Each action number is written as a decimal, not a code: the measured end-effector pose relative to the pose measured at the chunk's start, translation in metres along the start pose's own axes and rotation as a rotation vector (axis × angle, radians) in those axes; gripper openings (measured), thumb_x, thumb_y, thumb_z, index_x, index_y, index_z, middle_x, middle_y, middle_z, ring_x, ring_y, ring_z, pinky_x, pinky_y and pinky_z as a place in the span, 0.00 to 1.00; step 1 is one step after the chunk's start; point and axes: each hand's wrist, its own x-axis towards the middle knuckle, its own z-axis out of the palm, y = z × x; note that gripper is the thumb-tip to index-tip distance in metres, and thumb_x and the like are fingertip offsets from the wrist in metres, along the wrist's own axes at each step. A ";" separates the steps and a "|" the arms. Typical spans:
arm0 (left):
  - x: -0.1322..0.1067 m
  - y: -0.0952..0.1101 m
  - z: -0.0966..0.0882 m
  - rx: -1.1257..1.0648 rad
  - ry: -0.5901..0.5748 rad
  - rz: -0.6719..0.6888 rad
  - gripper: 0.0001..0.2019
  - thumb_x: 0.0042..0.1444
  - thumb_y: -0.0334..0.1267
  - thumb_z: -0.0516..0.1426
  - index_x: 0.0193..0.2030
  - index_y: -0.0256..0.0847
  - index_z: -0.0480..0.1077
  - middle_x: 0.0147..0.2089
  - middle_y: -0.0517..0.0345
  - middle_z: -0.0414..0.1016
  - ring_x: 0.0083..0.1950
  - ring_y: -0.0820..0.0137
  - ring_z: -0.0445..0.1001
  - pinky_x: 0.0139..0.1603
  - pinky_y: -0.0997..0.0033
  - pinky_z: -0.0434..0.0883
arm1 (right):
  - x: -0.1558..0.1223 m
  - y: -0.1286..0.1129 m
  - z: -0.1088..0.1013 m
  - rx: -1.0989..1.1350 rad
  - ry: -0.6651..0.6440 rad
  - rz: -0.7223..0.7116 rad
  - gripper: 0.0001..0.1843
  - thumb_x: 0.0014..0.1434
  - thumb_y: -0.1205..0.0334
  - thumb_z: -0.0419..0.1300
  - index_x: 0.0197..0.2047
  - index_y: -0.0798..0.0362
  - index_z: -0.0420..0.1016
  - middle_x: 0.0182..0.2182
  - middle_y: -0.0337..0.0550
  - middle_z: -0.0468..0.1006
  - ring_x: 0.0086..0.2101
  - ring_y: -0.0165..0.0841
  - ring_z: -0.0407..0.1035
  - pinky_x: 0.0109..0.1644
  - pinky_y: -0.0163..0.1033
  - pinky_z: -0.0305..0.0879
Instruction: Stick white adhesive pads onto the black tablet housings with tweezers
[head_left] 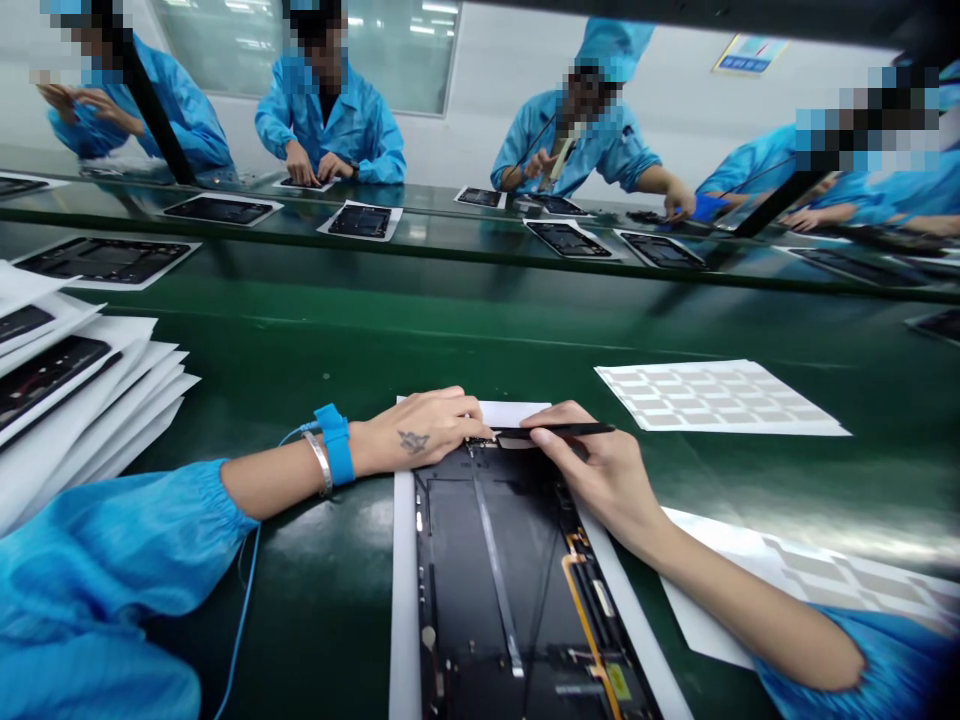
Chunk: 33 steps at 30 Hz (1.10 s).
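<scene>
At lower centre, the right hand (600, 470) pinches 1 black pick (562, 431), while the curled left hand (420, 430) rests on 1 open tablet housing (487, 570), 2 label sheets (720, 397) lying rightward.

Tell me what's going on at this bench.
A person in a blue smock works at a green bench. Their right hand grips a slim black pen-like tool at the top edge of a black tablet-style panel lying on white paper. Their left hand, wearing a blue wrist strap, rests on that edge. White sheets carrying dark panels are stacked at left. Other people in blue smocks work across the bench.
</scene>
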 end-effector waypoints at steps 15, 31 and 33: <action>0.008 0.007 0.002 -0.019 0.010 0.032 0.13 0.63 0.22 0.47 0.48 0.34 0.69 0.48 0.50 0.75 0.46 0.65 0.68 0.46 0.67 0.69 | -0.008 0.021 -0.020 0.201 0.249 0.343 0.18 0.58 0.44 0.63 0.32 0.50 0.79 0.29 0.41 0.79 0.32 0.35 0.74 0.40 0.40 0.72; 0.006 0.003 0.002 -0.001 -0.020 0.073 0.20 0.64 0.23 0.47 0.58 0.41 0.69 0.54 0.51 0.70 0.47 0.65 0.66 0.46 0.68 0.68 | -0.003 0.027 -0.019 0.391 0.240 0.550 0.24 0.45 0.39 0.70 0.28 0.54 0.79 0.22 0.40 0.76 0.27 0.32 0.71 0.37 0.38 0.71; 0.007 0.003 0.000 0.018 -0.055 0.063 0.20 0.64 0.23 0.47 0.58 0.42 0.68 0.55 0.51 0.70 0.47 0.65 0.65 0.46 0.68 0.67 | -0.002 0.029 -0.019 0.349 0.227 0.526 0.24 0.47 0.39 0.69 0.28 0.54 0.78 0.22 0.40 0.76 0.27 0.33 0.72 0.37 0.39 0.71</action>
